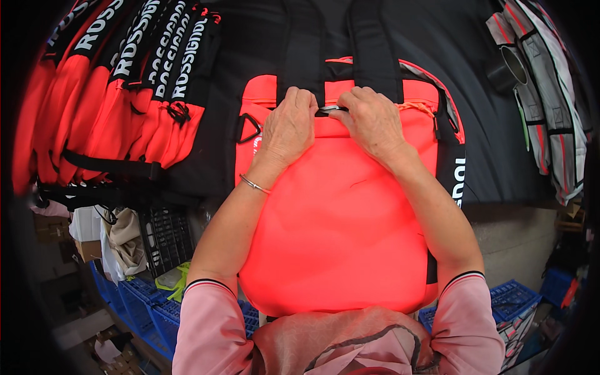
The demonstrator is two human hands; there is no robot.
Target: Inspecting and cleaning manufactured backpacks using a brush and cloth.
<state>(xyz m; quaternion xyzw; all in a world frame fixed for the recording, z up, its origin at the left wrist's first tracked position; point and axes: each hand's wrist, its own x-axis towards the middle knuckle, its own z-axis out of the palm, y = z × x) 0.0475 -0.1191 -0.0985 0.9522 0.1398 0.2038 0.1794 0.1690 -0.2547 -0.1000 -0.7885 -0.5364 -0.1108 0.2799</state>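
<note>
A bright red-orange backpack with black trim lies before me, its lower end close to my body. Two black straps run from its upper part toward the far side. My left hand is closed on the seam across the backpack's upper front, fingers curled over the edge. Just to the right, my right hand pinches the same seam. Between the hands shows a small pale strip; I cannot make out what it is. An orange cord lies right of my right hand, and a black triangular loop left of my left.
A row of similar red and black bags stands at the left on the black-covered table. Grey pieces with red stripes and a dark cup-like container are at the right. Blue crates stand below the table edge.
</note>
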